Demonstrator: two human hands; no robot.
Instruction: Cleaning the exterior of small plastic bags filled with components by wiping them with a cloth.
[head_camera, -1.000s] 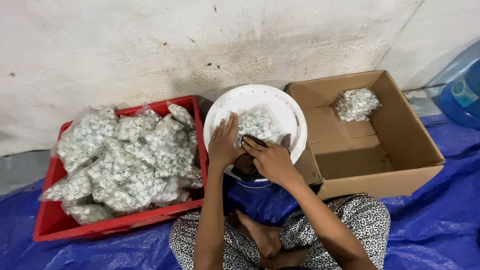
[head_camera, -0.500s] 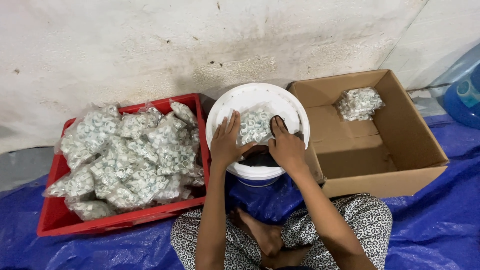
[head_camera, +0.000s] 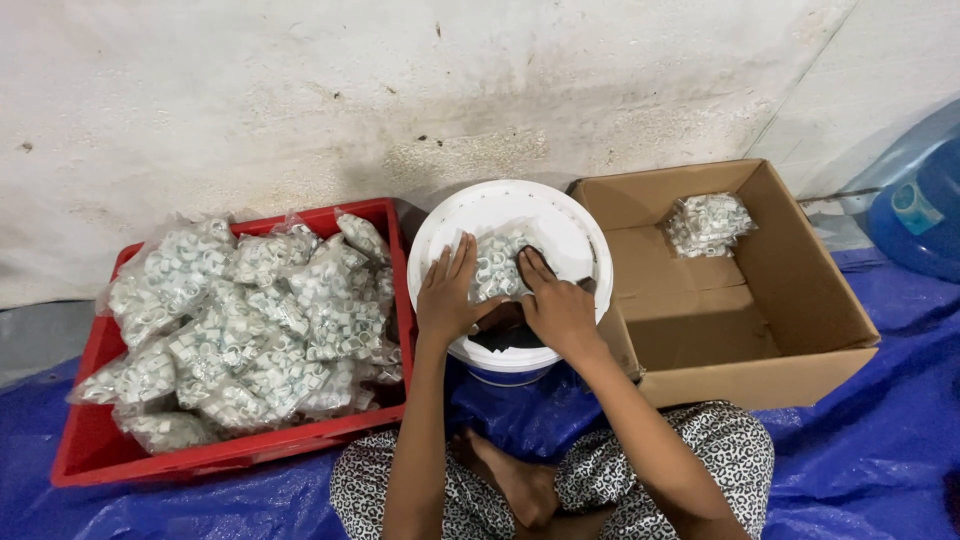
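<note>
A clear plastic bag of small white rings lies on the white lid of a bucket in front of me. My left hand lies flat on the bag's left side, fingers spread. My right hand presses on its right side, with the fingers on the bag. Both hands flatten the bag against the lid. Below the lid's near edge something dark shows between my hands.
A red crate at the left holds several similar bags. An open cardboard box at the right holds one bag. A blue water jug stands far right. Blue tarp covers the floor; a white wall is behind.
My hands have shifted on the bag: the right hand moved from on top of the left to the bag's right side, and both now press it flat.
</note>
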